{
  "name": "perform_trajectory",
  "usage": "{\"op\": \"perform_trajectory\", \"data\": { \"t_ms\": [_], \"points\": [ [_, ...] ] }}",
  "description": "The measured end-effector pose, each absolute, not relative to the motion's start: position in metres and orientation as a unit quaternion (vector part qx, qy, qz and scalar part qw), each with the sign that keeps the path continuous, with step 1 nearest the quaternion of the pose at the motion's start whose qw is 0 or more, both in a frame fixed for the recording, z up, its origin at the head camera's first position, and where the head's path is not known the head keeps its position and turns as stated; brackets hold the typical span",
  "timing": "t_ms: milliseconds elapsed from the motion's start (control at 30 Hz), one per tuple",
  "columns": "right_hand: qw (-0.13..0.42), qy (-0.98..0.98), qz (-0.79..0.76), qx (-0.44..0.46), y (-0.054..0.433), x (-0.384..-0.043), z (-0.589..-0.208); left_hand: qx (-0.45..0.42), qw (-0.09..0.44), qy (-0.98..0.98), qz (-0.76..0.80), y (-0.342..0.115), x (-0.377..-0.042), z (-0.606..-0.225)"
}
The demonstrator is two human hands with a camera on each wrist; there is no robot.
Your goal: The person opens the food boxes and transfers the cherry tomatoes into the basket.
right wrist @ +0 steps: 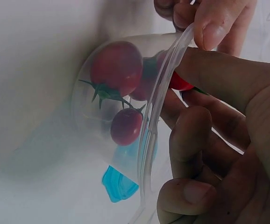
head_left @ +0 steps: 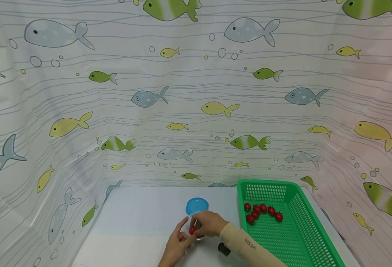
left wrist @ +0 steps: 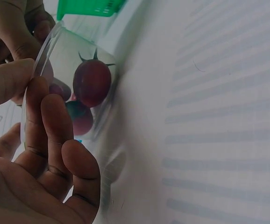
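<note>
A clear plastic tub point(right wrist: 86, 109) stands on the white table, with several cherry tomatoes inside, some with green stems. My left hand point(head_left: 177, 244) pinches the tub's rim between thumb and fingers; the left wrist view shows fingers along its outer wall. Over the tub's mouth, my right hand point(head_left: 210, 223) pinches a red cherry tomato point(head_left: 192, 230) between thumb and fingers, just inside the rim. In the right wrist view that tomato point(right wrist: 179, 84) is partly covered by the fingers. A blue round lid point(head_left: 197, 205) lies on the table just beyond the tub.
To the right stands a green slotted basket point(head_left: 316, 222), holding several cherry tomatoes point(head_left: 263, 208) near its far left corner. A small black device point(head_left: 224, 249) sits by the right wrist. Behind the white table point(head_left: 139, 211) hangs a fish-patterned curtain point(head_left: 196, 81).
</note>
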State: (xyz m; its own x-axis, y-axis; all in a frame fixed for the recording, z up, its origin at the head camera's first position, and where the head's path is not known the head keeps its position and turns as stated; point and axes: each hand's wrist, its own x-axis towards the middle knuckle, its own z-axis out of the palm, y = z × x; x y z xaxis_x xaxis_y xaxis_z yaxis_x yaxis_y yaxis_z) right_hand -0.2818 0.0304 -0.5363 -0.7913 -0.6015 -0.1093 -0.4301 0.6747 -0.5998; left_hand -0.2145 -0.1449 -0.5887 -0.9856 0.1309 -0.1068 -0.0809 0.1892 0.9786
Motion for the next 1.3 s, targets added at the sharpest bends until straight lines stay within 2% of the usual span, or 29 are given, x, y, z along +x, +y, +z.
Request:
{"op": "perform_trajectory", "data": {
  "t_ms": [967,1300],
  "points": [
    [0.119,0.915,-0.268,-0.278,0.048,-0.283,-0.519,0.029,0.081,0.763,0.641,-0.146,-0.218,-0.591],
    [0.086,0.911,-0.280,-0.289,0.065,-0.280,-0.504,0.021,0.083,0.764,0.639,-0.146,-0.217,-0.591]
  ]
}}
